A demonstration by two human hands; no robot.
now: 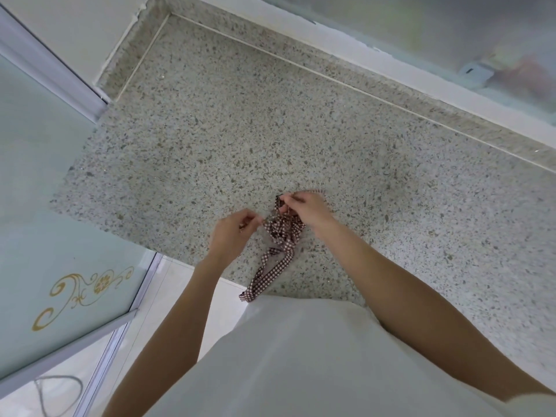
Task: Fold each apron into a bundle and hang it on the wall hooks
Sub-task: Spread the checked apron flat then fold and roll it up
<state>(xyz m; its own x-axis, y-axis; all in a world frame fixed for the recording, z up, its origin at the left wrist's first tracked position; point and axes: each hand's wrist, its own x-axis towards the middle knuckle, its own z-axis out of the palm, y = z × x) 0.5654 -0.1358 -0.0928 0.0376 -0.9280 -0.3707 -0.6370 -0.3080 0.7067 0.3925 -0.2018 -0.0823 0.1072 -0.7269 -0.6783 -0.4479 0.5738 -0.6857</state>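
Note:
A brown-and-white checked apron [282,233] lies bunched into a small bundle on the speckled stone counter [210,139]. One of its straps [264,275] trails toward me and hangs over the counter's front edge. My left hand [233,233] pinches a bit of strap at the bundle's left side. My right hand [304,207] grips the top of the bundle, with a thin strap end sticking out past its fingers. No wall hooks are in view.
A frosted glass sliding door [60,236] with a gold flourish stands at the left. A frosted window [421,40] runs along the back right behind a low stone ledge. White clothing [301,356] fills the bottom of the view. A white tiled floor shows at lower left.

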